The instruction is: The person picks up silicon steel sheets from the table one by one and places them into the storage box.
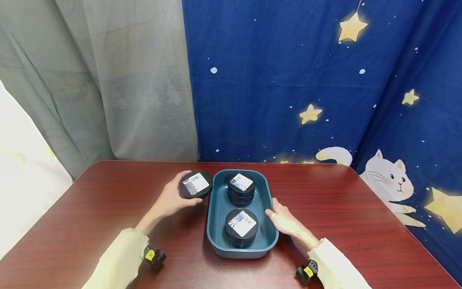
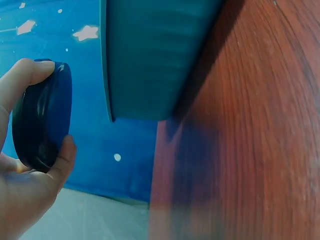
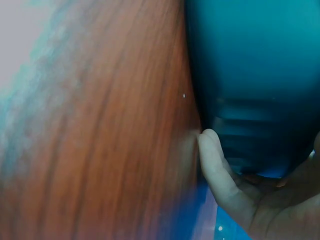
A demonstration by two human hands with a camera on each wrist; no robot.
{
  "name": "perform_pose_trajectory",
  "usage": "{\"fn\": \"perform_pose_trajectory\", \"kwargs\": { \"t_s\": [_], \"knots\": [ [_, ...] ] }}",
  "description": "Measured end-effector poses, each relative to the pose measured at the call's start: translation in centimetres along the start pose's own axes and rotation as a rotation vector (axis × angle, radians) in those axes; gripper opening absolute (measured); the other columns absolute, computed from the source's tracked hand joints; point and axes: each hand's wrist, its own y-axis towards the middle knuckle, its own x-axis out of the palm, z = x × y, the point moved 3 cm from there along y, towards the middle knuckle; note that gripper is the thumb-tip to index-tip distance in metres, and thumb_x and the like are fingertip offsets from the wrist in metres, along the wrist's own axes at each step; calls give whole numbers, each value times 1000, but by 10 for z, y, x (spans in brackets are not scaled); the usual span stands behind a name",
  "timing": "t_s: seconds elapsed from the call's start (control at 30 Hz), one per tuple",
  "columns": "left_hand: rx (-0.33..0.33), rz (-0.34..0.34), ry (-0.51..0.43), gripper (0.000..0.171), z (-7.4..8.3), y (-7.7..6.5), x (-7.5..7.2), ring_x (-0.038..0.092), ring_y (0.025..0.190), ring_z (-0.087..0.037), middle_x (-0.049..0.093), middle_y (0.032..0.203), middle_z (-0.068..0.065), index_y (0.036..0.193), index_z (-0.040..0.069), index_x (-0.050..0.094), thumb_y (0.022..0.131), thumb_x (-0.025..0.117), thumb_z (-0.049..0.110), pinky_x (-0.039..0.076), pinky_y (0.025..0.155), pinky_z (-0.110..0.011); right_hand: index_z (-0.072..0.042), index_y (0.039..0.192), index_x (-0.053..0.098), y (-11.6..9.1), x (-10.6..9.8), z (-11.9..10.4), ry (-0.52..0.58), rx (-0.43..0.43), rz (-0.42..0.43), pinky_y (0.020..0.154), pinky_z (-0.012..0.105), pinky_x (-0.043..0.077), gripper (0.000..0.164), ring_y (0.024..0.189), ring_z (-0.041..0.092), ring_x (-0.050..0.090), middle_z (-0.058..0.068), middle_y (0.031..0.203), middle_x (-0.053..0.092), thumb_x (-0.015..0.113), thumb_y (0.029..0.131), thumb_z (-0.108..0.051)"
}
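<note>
My left hand (image 1: pixel 170 201) grips a round black flat container (image 1: pixel 195 184) with a white-and-purple barcode label on top. It is held above the table, right beside the left rim of a blue rectangular bin (image 1: pixel 241 253). In the left wrist view, thumb and fingers pinch the round container (image 2: pixel 42 117) around its edge, apart from the bin wall (image 2: pixel 145 60). My right hand (image 1: pixel 284 220) holds the bin's right wall, thumb over the rim and fingers along the outside. Inside the bin stand two stacks of similar labelled containers, a rear stack (image 1: pixel 241 186) and a front stack (image 1: pixel 241 226).
The bin rests on a dark red wooden table (image 1: pixel 343 204) with rounded back corners. Behind the table hang a grey curtain (image 1: pixel 144 80) and a blue curtain (image 1: pixel 260 88) with stars and a white cat. A small black device sits at each wrist.
</note>
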Motion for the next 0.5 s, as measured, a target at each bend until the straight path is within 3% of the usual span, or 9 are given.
{"fn": "perform_pose_trajectory", "kwargs": {
  "t_s": [0.3,0.5],
  "knots": [
    [78,-58,-64,82,14,-1,9,52,100,-26,54,115,-14,128,5,39,59,81,20,42,85,-43,6,114,42,-1,0,-1,4,-2,2,83,46,42,30,96,28,53,17,104,55,43,87,-9],
    [81,-106,-102,83,22,-3,16,51,100,-23,54,115,-10,129,9,39,58,81,22,42,86,-43,6,114,42,-1,0,0,5,3,1,85,47,42,31,96,28,53,17,105,55,43,87,-9]
  ]
}}
